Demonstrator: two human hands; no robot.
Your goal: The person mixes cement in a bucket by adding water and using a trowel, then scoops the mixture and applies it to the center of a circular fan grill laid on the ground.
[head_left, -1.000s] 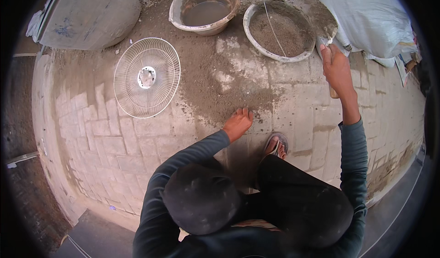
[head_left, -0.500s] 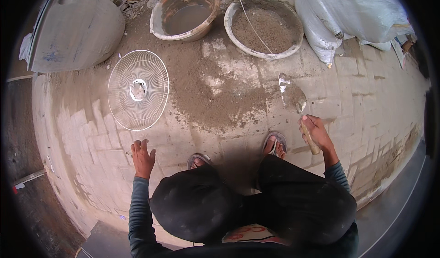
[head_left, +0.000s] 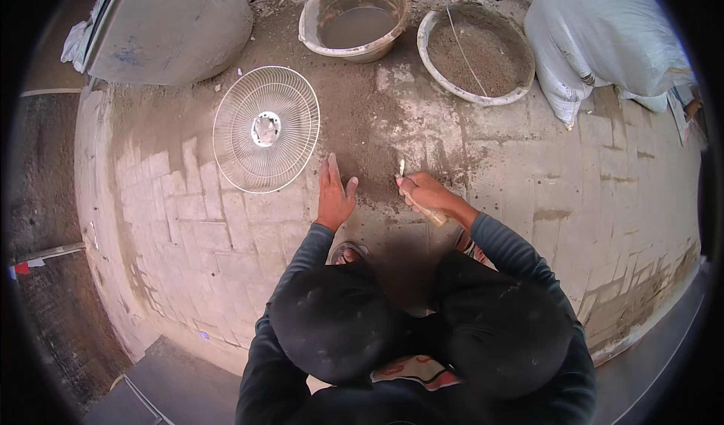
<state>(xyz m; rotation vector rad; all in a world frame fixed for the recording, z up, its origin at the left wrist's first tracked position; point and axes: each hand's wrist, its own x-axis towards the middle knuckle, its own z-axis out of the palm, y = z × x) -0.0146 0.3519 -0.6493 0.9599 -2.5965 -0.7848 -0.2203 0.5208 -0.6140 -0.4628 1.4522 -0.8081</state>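
Note:
Between my feet and the tubs, my right hand (head_left: pixel 427 191) is wrapped round the wooden handle of a trowel (head_left: pixel 431 214). Most of its blade is hidden or edge-on; a bright sliver of metal shows beyond my fingers. My left hand (head_left: pixel 335 199) is open, fingers stretched forward and thumb apart, holding nothing. It is over the near edge of a patch of brown, sandy mix (head_left: pixel 366 142) spread on the floor. Just left of that hand lies a round white wire fan guard (head_left: pixel 234 142) with a pale lump (head_left: pixel 265 129) at its centre.
A tub of murky water (head_left: pixel 396 42) stands at the back, beside a basin of sandy mix (head_left: pixel 473 97) with a thin strip across it. White sacks (head_left: pixel 611 33) bulge at the far right. A large grey rounded container (head_left: pixel 173 36) lies at the far left. Paving (head_left: pixel 596 214) shows patterned joints.
My right hand has brought the trowel left and inward; the mix on its blade no longer shows. My left hand has moved forward and right to the sandy patch. The view has shifted left.

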